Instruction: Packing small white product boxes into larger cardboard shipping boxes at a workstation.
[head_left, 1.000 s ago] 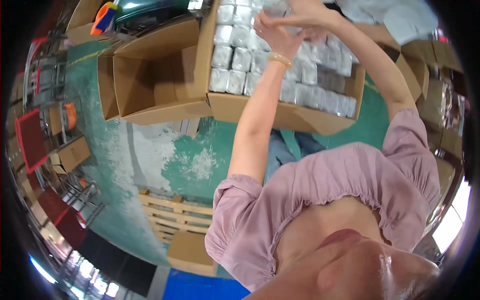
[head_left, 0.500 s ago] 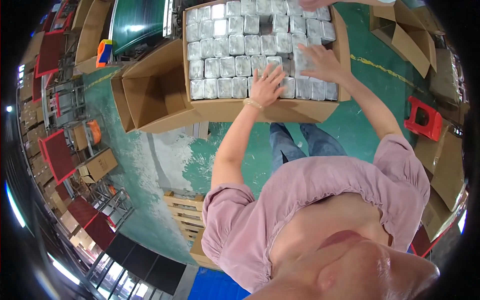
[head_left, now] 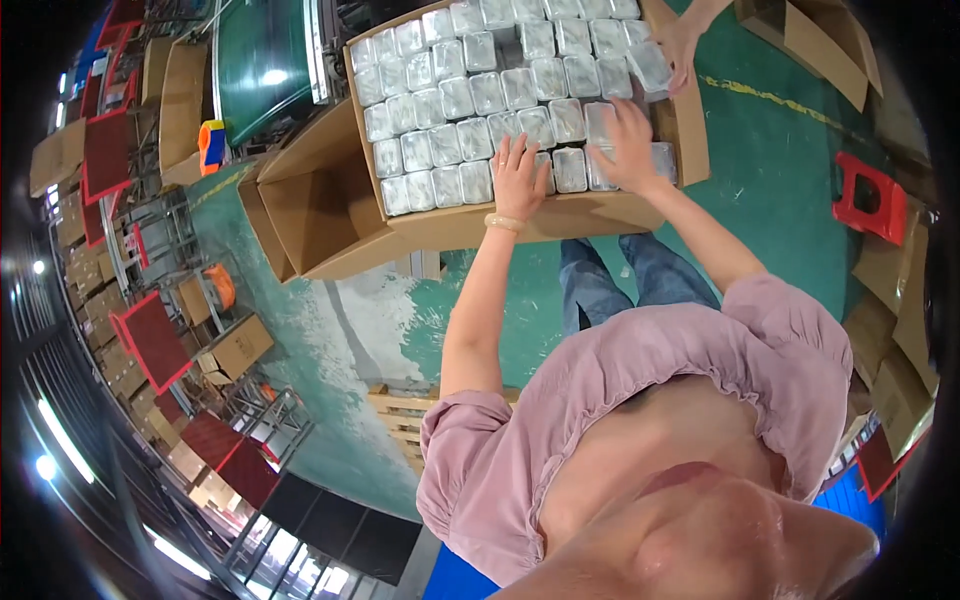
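Note:
Rows of clear plastic boxes (head_left: 455, 98) with greyish-white contents fill an open cardboard carton (head_left: 440, 232). My left hand (head_left: 517, 182) lies palm down over the near rows, fingers stretched and apart, gripping nothing. To its right, my right hand (head_left: 628, 150) is open too, its fingers spread against a clear box (head_left: 599, 122) near the carton's right side. What lies under my palms is hidden. At the far right corner, another person's hand (head_left: 681, 45) holds a tilted clear box (head_left: 652, 66) over the rows.
An open cardboard box (head_left: 315, 200) stands against the carton's left side. Beyond it is a green conveyor belt (head_left: 265, 55) with an orange-and-blue tape dispenser (head_left: 211, 146) beside it. A red stool (head_left: 868, 197) is on the floor at right, with cardboard boxes (head_left: 830, 40) around it.
My right hand has come nearer, down the right side of the rows. My left hand stays over the near rows. The other person's hand now holds a box at the far right corner.

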The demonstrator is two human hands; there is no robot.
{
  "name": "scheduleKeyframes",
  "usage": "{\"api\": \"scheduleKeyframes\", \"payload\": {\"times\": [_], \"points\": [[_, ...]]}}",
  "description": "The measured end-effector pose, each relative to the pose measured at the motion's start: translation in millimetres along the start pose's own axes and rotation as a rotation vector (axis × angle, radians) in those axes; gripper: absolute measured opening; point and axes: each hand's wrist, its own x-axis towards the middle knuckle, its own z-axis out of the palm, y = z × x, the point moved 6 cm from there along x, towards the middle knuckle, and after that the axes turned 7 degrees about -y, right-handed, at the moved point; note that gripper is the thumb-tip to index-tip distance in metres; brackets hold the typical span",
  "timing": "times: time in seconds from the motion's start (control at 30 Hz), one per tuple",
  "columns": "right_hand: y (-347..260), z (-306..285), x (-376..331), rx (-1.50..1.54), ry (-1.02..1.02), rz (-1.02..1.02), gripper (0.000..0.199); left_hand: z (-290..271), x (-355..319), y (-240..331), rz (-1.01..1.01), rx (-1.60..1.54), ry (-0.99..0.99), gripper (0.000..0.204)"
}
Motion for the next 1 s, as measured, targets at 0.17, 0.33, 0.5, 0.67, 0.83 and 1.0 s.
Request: {"api": "scheduleKeyframes", "payload": {"times": [0.17,0.33,0.5,0.67,0.83,1.0], "points": [[72,39,-26,0.405,-0.218,0.573,0.057,12,33,35,0.075,-0.018,0.001,0.043],[55,74,7,0.475,-0.53,0.574,0.054,33,48,56,0.181,0.168,-0.145,0.057],[53,67,-4,0.672,-0.625,0.374,0.058,41,38,50,0.165,0.246,-0.257,0.065],[63,69,-6,0.614,-0.506,0.595,0.059,43,42,57,0.153,0.265,-0.224,0.067],[56,85,5,0.732,-0.66,0.557,0.059,34,37,51,0.125,0.183,-0.214,0.066],[66,67,10,0.609,-0.667,0.493,0.053,34,48,45,0.12,0.182,-0.204,0.065]]}}
